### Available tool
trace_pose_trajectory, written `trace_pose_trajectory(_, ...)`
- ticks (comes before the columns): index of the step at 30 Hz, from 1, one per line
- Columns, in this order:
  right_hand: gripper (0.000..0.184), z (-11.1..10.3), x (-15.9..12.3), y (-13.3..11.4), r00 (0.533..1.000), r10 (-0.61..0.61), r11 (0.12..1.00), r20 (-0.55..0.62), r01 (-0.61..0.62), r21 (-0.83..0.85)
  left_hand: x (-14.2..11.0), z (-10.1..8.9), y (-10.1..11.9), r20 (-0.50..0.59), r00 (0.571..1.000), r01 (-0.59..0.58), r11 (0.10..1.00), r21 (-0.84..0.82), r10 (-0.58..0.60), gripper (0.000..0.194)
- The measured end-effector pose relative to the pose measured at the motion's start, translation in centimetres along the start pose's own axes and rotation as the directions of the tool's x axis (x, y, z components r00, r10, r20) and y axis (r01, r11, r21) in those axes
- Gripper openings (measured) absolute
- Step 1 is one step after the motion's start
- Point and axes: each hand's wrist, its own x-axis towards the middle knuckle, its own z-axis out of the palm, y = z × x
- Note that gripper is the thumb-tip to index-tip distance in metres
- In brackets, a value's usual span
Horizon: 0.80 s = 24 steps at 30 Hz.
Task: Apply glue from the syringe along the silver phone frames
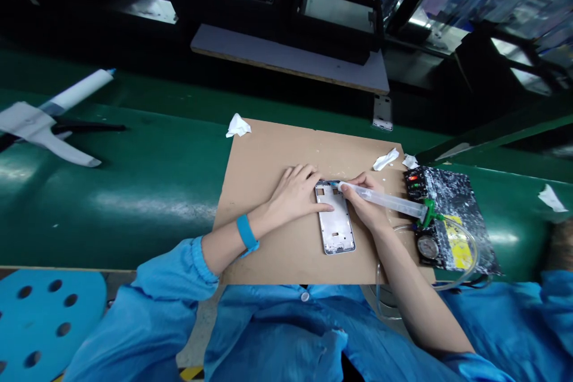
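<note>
A silver phone frame [336, 222] with a dark rim lies flat on a sheet of brown cardboard [268, 149]. My left hand [295, 194] rests at its left side, fingers spread, with the thumb lying across the frame and the fingertips by its upper left corner. In my right hand [364, 206] is a clear dispensing syringe [394, 202], pinched near its tip. The tip is at the frame's top edge; whether it touches cannot be made out. A green cap [430, 213] and a thin hose are on the syringe's far end.
A speckled black dispenser box [465, 209] with a pressure gauge [428, 246] stands right of the cardboard. Crumpled tissues [238, 125] lie around the edges. On the green bench, a white caulking gun [45, 125] lies left. Another phone frame [383, 111] sits behind. A blue stool [49, 322] is lower left.
</note>
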Motion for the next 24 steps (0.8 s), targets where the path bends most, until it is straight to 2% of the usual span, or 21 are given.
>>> trace_pose_trajectory(10, 0.054, -0.09, -0.01, -0.08, 1.0, -0.002, 1.0, -0.005, 0.002, 0.001, 0.13, 0.01, -0.04, 0.029, 0.999, 0.02, 1.0, 0.008, -0.02, 0.072)
trace_pose_trajectory(24, 0.058, -0.02, 0.12, -0.6, 1.0, 0.003, 1.0, -0.003, -0.003, -0.001, 0.01, 0.41, -0.39, -0.018, 1.0, -0.012, 1.0, 0.014, 0.013, 0.072)
